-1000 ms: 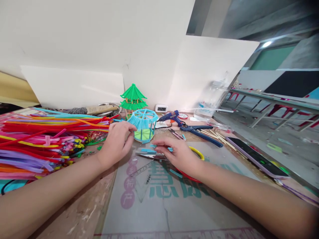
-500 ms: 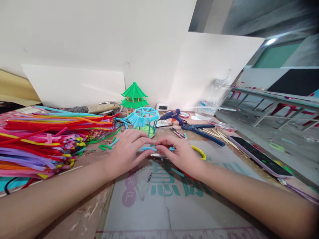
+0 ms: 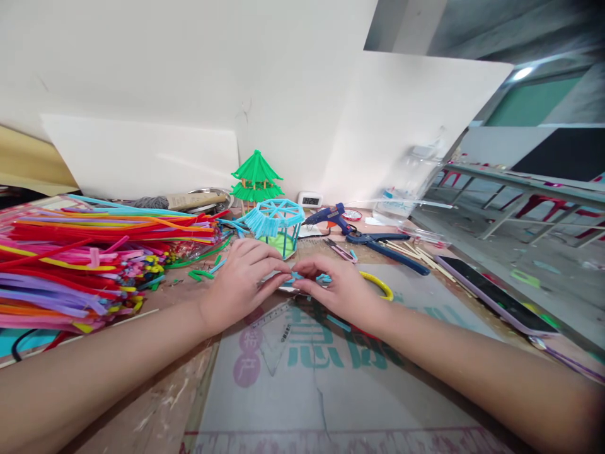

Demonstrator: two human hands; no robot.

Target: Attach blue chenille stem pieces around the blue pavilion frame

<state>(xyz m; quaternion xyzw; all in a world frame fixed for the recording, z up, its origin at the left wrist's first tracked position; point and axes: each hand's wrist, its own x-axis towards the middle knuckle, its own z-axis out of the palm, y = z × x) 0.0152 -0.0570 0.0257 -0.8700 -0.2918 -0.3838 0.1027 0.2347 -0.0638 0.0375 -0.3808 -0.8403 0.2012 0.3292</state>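
My left hand point(image 3: 243, 277) and my right hand point(image 3: 338, 287) meet fingertip to fingertip over the plastic sheet, both closed in a pinch. Between the tips shows a small light-blue pipe cleaner piece point(image 3: 295, 275), mostly covered by my fingers. More short blue pieces point(image 3: 324, 278) lie behind my right fingers, on or above a shallow pale dish point(image 3: 286, 289) that is largely hidden. Just beyond my hands stands a blue pavilion model point(image 3: 283, 217) with a spoked roof ring, partly fringed, on a green base. A loose blue strip point(image 3: 338, 323) rests on the sheet near my right wrist.
Bundles of coloured pipe cleaners point(image 3: 70, 265) fill the left side. A green tiered-roof model point(image 3: 256, 176), a small digital clock point(image 3: 310, 200), a glue gun point(image 3: 328, 215) and blue-handled pliers point(image 3: 387, 246) stand or lie behind. Scissors with yellow handles point(image 3: 380, 285) and a phone point(image 3: 491, 293) are rightward.
My fingertips have shifted slightly around the blue piece, and less of its length shows near my left fingers. The whole view has moved a little; the models and tools stay put.
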